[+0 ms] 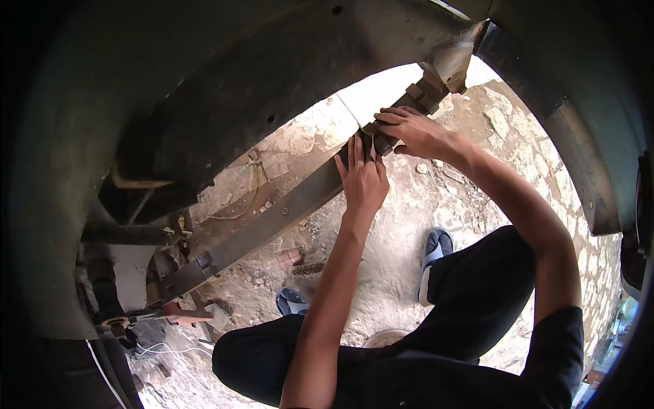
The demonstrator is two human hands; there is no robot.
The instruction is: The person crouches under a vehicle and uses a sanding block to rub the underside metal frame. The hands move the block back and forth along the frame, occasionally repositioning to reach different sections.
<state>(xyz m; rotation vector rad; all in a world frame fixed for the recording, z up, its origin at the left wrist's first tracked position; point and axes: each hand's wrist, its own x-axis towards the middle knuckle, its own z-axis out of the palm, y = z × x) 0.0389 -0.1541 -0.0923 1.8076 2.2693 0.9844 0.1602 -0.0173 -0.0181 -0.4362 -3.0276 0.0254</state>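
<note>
A long, dark steel leaf spring [286, 208] runs diagonally from the lower left to a metal bracket [451, 65] at the upper right. My left hand [366, 178] lies against its near side, with fingers stretched over the top. Just to the right, my right hand [419, 133] bends its fingers over the thicker, blocky part, thumb on the near side. Between the two hands, a thin light wire [349, 110] comes down to the steel. The fingertips of both hands are partly hidden by the spring.
A large dark curved metal panel [225, 88] hangs over the spring. At the lower left are a bolted joint [117, 324] and a white cord [174, 350]. Stone rubble and a reddish brick piece [289, 258] lie on the rough ground by my blue sandals [436, 245].
</note>
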